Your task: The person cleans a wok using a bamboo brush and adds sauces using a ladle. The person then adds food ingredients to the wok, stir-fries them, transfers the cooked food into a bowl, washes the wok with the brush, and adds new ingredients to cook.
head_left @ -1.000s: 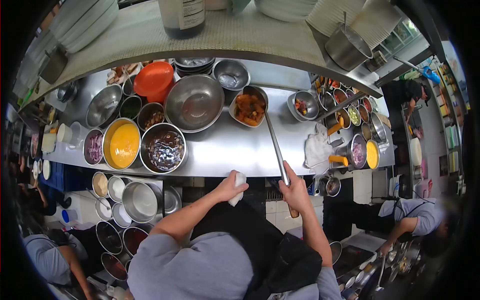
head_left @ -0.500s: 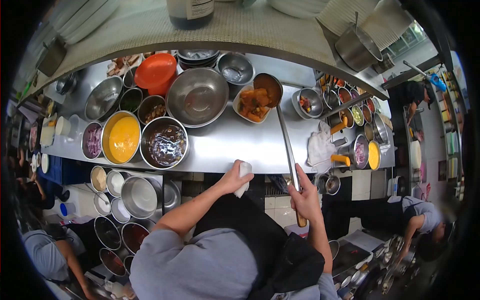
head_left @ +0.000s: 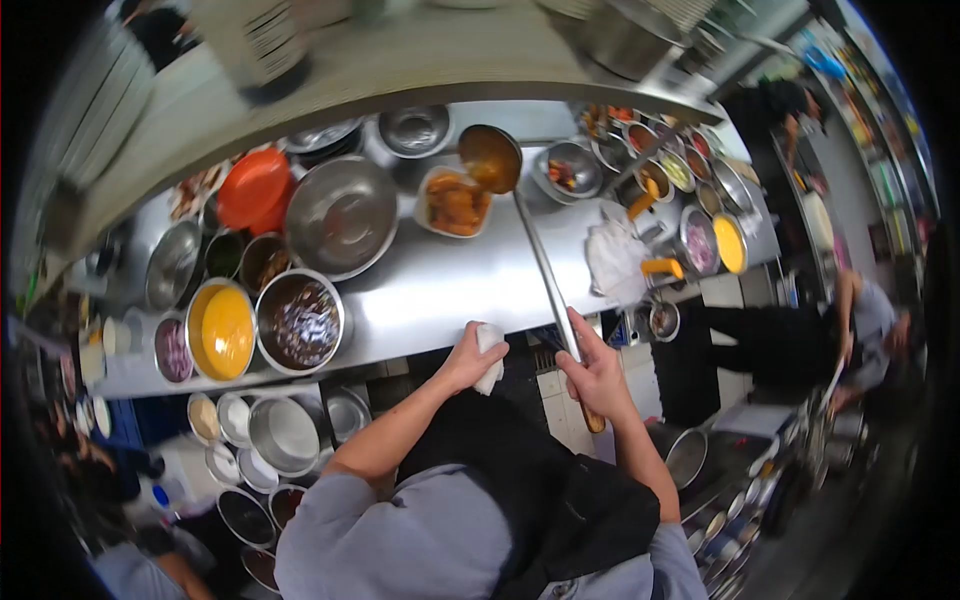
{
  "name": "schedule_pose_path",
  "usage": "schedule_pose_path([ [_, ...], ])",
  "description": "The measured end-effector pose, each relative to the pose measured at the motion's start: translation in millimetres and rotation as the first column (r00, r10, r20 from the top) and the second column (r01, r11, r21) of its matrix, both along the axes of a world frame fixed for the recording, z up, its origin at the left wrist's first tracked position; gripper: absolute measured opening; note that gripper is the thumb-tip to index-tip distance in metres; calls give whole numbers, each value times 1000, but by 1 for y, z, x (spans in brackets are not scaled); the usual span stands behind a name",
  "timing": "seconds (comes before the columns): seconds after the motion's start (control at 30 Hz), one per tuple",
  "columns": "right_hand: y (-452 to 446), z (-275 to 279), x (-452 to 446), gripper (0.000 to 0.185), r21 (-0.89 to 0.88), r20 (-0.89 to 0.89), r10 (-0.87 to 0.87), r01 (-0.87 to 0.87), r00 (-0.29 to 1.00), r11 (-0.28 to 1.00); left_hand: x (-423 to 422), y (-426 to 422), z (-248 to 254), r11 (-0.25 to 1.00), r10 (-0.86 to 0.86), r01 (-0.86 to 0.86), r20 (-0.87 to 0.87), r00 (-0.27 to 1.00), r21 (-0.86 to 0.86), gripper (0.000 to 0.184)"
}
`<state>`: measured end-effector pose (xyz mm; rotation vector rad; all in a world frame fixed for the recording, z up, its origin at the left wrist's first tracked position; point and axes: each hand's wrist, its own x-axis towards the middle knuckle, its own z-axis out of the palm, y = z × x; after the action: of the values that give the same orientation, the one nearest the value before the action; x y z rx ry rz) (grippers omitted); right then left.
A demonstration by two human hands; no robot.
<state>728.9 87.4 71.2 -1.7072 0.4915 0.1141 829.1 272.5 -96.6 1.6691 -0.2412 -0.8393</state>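
Observation:
My right hand is wrapped round the long handle of a metal ladle near its wooden end. The ladle's bowl, coated with orange-brown sauce, is tilted beside the far right rim of a white dish. Chunks of orange-brown food in sauce fill that dish, which stands on the steel counter. Just off the counter's front edge, my left hand is closed on a folded white cloth.
Left of the dish are a large steel bowl, a dark sauce pot, a yellow liquid pot and a red bowl. Rightward lie a crumpled towel and several ingredient pots. A shelf overhangs the counter. Co-workers stand at right.
The whole view has turned and shifted, so the counter now appears slanted. The ladle bowl still sits at the dish's rim, with more sauce visible in it. Both hands keep their holds.

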Motion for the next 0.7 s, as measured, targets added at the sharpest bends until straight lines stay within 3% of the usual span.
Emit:
schedule_pose_path([
  [0.03,-6,-5,-7,68,226,26,-23,16,999,974,-2,-3,6,1000,-20,20,-62,998,6,63],
  [0.1,-12,15,-20,71,497,-37,-116,119,993,860,-9,-8,-5,992,-125,125,-22,992,9,70],
  [0.2,-28,11,-71,66,861,13,-189,85,982,501,-24,-22,0,987,-163,163,-86,983,-11,61],
  [0.23,-31,6,-92,66,935,29,-231,56,972,351,-30,-27,3,982,-187,183,-156,970,-42,57],
  [0.27,-29,4,-115,65,953,54,-282,35,958,301,-35,-33,-8,965,-262,253,-182,948,-71,56],
  [0.4,5,10,-228,68,945,69,-555,123,829,302,-67,-62,-15,842,-539,534,-157,828,-76,55],
  [0.43,22,19,-258,70,943,56,-638,169,768,286,-74,-71,-17,778,-621,628,-160,767,-11,57],
  [0.5,59,16,-319,71,940,95,-780,202,619,275,-97,-94,-6,612,-786,791,-102,610,6,59],
  [0.53,83,19,-348,72,935,88,-859,256,504,246,-111,-103,-4,533,-838,846,-154,524,-26,58],
  [0.63,164,27,-421,74,866,71,-994,489,80,101,-170,-130,14,333,-926,934,-230,298,-130,55],
  [0.7,215,30,-460,74,793,140,-966,609,-219,-24,-214,-142,15,191,-956,966,-258,142,-173,53],
])
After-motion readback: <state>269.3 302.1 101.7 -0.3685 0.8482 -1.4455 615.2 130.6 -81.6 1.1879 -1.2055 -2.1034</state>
